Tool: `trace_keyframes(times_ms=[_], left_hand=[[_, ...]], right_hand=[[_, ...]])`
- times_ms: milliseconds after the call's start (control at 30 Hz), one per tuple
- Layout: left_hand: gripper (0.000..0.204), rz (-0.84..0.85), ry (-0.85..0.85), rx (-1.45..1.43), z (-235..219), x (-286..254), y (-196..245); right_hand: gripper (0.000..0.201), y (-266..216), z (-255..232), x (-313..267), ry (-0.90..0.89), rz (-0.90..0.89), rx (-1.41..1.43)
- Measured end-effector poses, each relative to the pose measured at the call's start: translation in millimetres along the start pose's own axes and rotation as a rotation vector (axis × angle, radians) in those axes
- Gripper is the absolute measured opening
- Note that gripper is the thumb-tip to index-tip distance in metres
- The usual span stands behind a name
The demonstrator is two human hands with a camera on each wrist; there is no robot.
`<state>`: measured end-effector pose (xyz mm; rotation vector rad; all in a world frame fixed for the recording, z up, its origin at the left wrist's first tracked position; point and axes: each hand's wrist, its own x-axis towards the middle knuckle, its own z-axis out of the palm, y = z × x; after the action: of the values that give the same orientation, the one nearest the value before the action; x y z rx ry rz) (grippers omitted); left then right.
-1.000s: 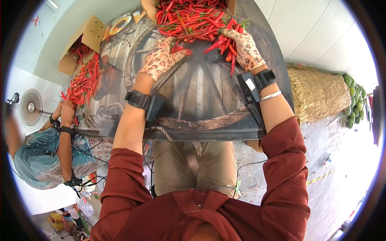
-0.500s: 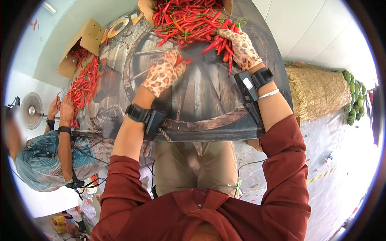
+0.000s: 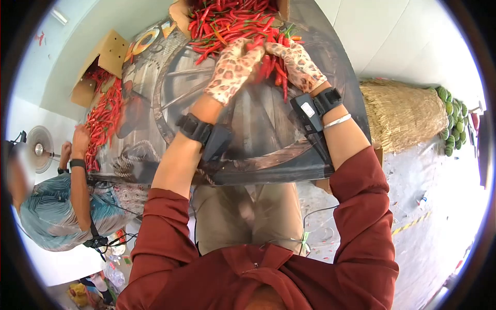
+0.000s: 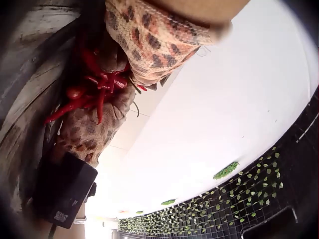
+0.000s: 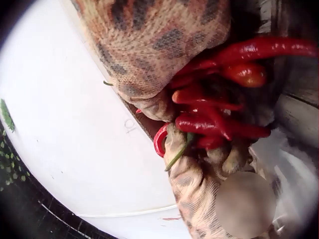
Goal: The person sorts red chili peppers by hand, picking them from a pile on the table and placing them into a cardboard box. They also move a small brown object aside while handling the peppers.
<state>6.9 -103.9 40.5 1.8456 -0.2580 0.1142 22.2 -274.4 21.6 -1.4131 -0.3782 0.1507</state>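
Observation:
Both hands wear leopard-print gloves and meet in front of a heap of red chilies (image 3: 232,23). My right hand (image 3: 300,66) grips a bunch of red chilies (image 3: 279,77), their green stems at the top and red tips hanging down. Close against it, my left hand (image 3: 232,70) pinches red chili pods. In the right wrist view, the left thumb and fingertips (image 5: 175,142) are around a red chili (image 5: 199,124) with a green stem, just below the right hand's bunch. The left wrist view has several chilies (image 4: 102,89) between the two gloves; part of the bunch is hidden.
An open cardboard box (image 3: 180,18) stands behind the heap on the wood-patterned table (image 3: 258,121). To the left are another cardboard box (image 3: 109,54) and chili pile (image 3: 106,116), where another person (image 3: 51,206) works. A straw-covered roll (image 3: 405,114) and watermelons (image 3: 454,121) lie right.
My left hand dropped back from the heap with red chili in its fingers, then moved right and up to the right hand. The right hand keeps its bunch, having shifted slightly left.

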Motion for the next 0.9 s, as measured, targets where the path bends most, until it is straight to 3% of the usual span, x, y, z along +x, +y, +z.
trace_keyframes(times_ms=[67,100,133,200,233,333,400,433,567,633,667,700,733,800,833,867,900], left_hand=[[0.033,-0.083,0.031,-0.032,8,6,-13],[0.029,-0.100,0.011,-0.108,11,5,-10],[0.025,-0.112,0.003,-0.178,8,4,-5],[0.029,-0.159,0.036,-0.146,9,1,-2],[0.034,-0.105,0.057,-0.086,8,2,-9],[0.043,-0.041,0.055,-0.043,7,0,-17],[0.033,0.086,0.035,0.179,5,2,-21],[0.034,0.262,0.025,0.328,2,6,-30],[0.036,0.368,0.006,0.489,-2,6,-51],[0.037,0.352,-0.046,0.399,-6,2,-40],[0.038,0.342,-0.100,0.310,-5,0,-34],[0.038,0.198,-0.127,0.225,-3,-6,-21],[0.036,0.160,-0.124,0.128,0,-8,-17],[0.035,0.160,-0.135,0.194,-4,-15,-7],[0.033,0.435,-0.080,0.503,-11,-14,-21],[0.029,0.464,-0.076,0.520,-16,-11,-35],[0.027,0.383,-0.039,0.451,-15,-22,-25]], right_hand=[[0.030,-8,2,-6,0.024,0.136,0.094],[0.030,3,8,2,0.071,-0.625,-0.404],[0.030,7,7,2,0.074,-0.622,-0.401],[0.033,1,5,1,0.018,0.087,0.068],[0.033,4,3,3,-0.020,0.214,0.151],[0.036,-2,13,-2,0.001,0.071,0.180],[0.037,-1,13,-1,-0.026,0.041,0.184],[0.038,-1,13,0,-0.054,0.009,0.189],[0.038,3,9,3,-0.013,0.131,0.058],[0.035,9,6,3,-0.070,-0.210,-0.111],[0.035,12,4,2,-0.063,-0.204,-0.115],[0.033,8,6,2,0.006,-0.092,-0.073],[0.031,4,9,1,0.077,0.018,-0.030],[0.027,-3,16,-5,0.195,0.050,0.009],[0.025,-14,15,-8,0.131,0.110,-0.058],[0.024,-22,12,-12,0.077,0.179,-0.124],[0.018,-9,11,-8,0.144,0.050,-0.241]])
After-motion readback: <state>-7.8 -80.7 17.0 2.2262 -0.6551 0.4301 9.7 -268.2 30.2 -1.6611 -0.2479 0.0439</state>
